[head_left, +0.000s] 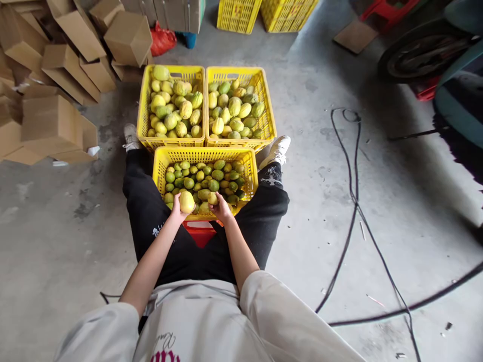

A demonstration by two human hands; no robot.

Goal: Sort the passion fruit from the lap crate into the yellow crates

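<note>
Fingers of the left hand curl around a yellow fruit at the near edge of the nearest crate; the right hand cups a smaller fruit beside it.

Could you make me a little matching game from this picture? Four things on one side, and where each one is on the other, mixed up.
Things:
1. left hand
2. right hand
3. cardboard boxes
4. black cable

Places:
A. stacked at the far left of the floor
B. trailing over the concrete on the right
C. holding a yellow fruit at the near crate
D. on a smaller fruit at the near crate's front edge

Pairs: 1-C, 2-D, 3-A, 4-B
</note>
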